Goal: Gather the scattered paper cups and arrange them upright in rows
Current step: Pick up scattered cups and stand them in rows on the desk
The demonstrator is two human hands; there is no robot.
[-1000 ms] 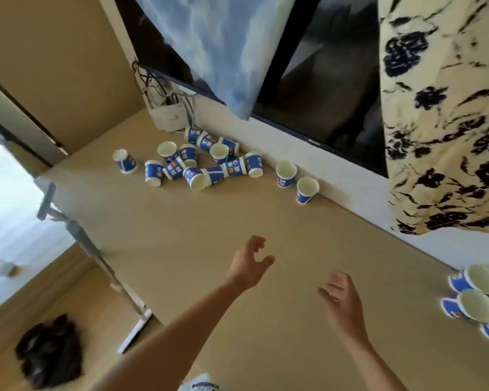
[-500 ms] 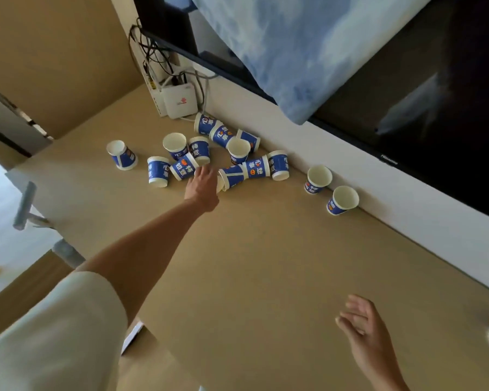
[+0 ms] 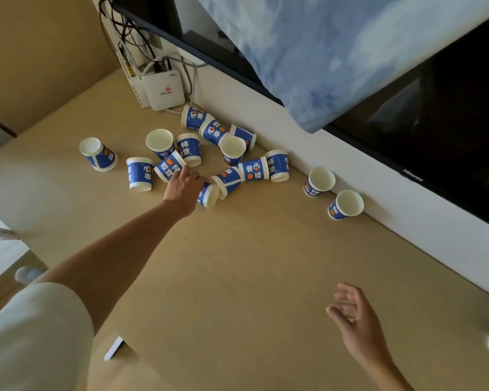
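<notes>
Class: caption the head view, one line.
Left hand touches a tipped paper cup among scattered cups; right hand hovers open.

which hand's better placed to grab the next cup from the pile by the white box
Left. The left hand is at the cup pile, right against a tipped cup, though a grip isn't clear. The right hand hovers loosely curled and empty over the table, far from the pile.

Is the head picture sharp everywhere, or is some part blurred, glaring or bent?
Head view: the cups by the left hand are sharp, print legible; the left edge is smeared; the television screen shows faint reflections, no harsh glare; the wide lens tilts the scene.
</notes>
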